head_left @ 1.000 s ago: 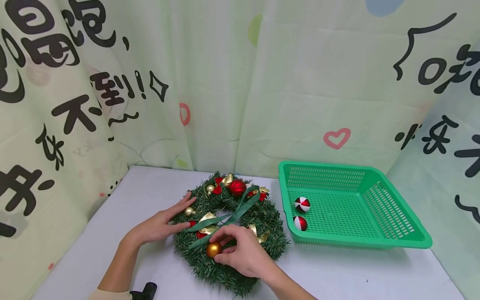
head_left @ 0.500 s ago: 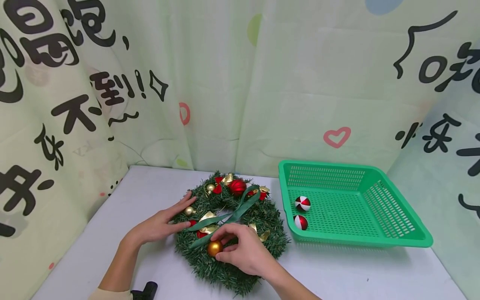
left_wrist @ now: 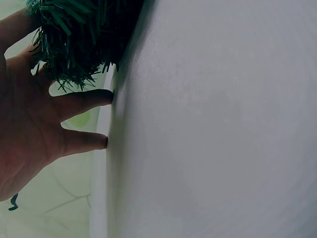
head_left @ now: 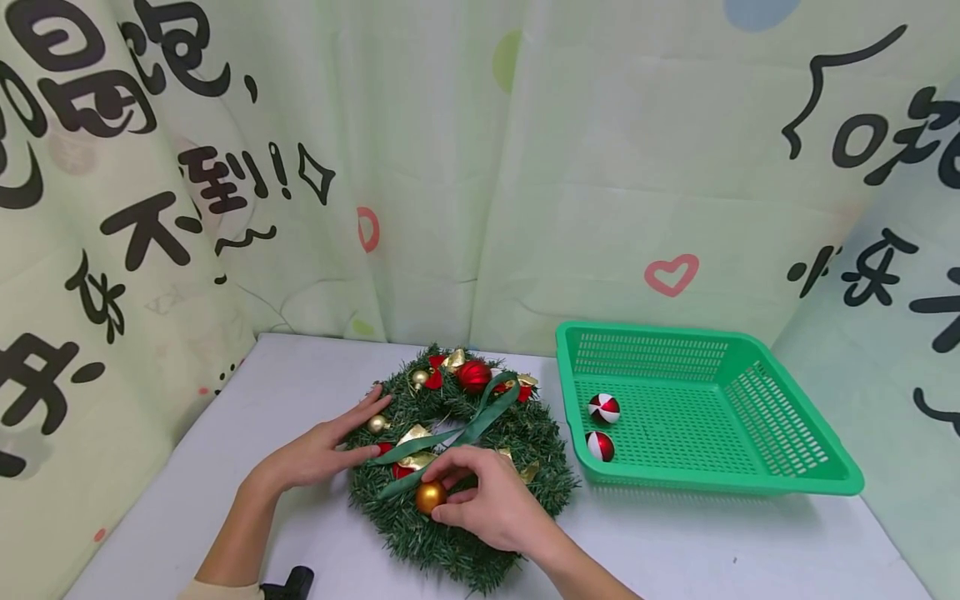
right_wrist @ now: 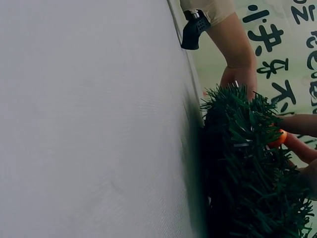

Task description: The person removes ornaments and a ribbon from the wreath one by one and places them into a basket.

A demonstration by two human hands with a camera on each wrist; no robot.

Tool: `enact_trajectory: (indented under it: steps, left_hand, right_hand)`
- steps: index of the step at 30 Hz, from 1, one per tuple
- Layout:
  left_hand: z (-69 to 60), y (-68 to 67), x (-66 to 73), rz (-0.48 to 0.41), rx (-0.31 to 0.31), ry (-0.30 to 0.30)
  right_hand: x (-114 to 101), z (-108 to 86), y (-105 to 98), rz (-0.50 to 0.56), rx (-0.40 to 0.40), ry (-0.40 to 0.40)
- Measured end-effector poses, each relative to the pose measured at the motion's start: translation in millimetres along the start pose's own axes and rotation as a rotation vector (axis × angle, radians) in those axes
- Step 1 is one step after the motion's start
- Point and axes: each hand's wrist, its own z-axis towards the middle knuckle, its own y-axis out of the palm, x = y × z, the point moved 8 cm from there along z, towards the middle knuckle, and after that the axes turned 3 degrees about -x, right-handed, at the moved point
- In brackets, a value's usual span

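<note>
On the left side, the rim of the wreath (head_left: 423, 537) is being touched by the left hand (head_left: 322, 450), of which the fingers are being spread and nothing is being gripped. Further right, on the near left part of the wreath, a golden ball (head_left: 431, 497) is being pinched by thumb and finger of the right hand (head_left: 487, 504), the gap being filled by it. The ball is lying leftward of the right palm; being round, it is showing no long axis. The green ribbon (head_left: 491, 414) is passing just behind it. Whether the ball is being fixed to the wreath cannot be told. Farther right, two striped balls (head_left: 604, 408) are being held in the green basket (head_left: 720, 483), apart from both hands.
</note>
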Motion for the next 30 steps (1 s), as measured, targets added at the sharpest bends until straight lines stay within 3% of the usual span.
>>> enact_trajectory:
  steps: [30]
  left_hand:
    - [0.7,0.5,0.1,0.006,-0.009,-0.002]
  right_hand:
    - [-7,-3.2,-13,-0.021,0.031,-0.022]
